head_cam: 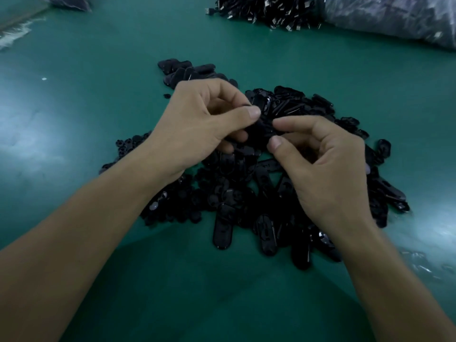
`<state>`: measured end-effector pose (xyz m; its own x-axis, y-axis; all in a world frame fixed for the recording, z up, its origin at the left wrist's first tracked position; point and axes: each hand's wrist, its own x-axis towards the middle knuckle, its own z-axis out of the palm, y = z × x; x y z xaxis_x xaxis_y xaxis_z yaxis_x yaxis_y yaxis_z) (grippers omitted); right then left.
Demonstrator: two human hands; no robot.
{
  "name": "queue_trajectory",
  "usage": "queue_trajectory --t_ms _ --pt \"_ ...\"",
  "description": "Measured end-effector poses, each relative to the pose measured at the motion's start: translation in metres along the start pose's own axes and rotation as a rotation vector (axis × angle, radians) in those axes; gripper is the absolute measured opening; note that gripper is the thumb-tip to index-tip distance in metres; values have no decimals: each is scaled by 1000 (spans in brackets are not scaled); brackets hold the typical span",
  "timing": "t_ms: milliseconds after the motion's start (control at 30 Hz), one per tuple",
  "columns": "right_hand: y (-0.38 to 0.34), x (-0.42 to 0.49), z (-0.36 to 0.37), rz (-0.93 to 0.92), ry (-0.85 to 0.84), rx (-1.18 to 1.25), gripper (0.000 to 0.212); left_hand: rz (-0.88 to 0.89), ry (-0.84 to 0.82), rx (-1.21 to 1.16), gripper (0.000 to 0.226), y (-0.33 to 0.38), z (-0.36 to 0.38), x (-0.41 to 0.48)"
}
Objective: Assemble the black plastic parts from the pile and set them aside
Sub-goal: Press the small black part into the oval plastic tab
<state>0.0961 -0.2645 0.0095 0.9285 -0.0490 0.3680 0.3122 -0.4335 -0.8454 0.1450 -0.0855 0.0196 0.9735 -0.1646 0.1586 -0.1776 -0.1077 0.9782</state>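
Observation:
A big pile of black plastic parts (pixel 246 201) lies on the green table (pixel 98 95): long oval shells in the middle and right, small round pieces at the left. Above the pile's centre my left hand (pixel 197 124) and my right hand (pixel 325 164) meet. Both pinch a black plastic part (pixel 261 130) between thumb and fingers, the left from the left end, the right from the right end. The part is largely hidden by the fingers. A smaller group of black oval pieces (pixel 187 70) lies apart at the back, beyond my left hand.
A heap of black cables with metal plugs (pixel 266 11) lies at the back. A clear plastic bag of dark parts (pixel 394 18) fills the back right corner. Another bag (pixel 69 2) and clear film (pixel 14 35) lie at the back left. More film (pixel 424 265) lies at the right edge.

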Motion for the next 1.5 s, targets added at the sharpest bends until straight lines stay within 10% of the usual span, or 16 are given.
queue_trajectory --t_ms 300,733,1200,1500 --pt "-34 5 29 -201 -533 -553 17 -49 332 -196 11 -12 -15 15" --pt "-54 14 60 -164 -582 -764 38 -2 345 -118 7 -11 -11 13" --pt "-1 26 -11 98 -77 156 16 34 115 -16 15 -4 7 -2" --pt "9 22 -14 167 -100 323 15 40 -4 -75 20 1 9 -6"
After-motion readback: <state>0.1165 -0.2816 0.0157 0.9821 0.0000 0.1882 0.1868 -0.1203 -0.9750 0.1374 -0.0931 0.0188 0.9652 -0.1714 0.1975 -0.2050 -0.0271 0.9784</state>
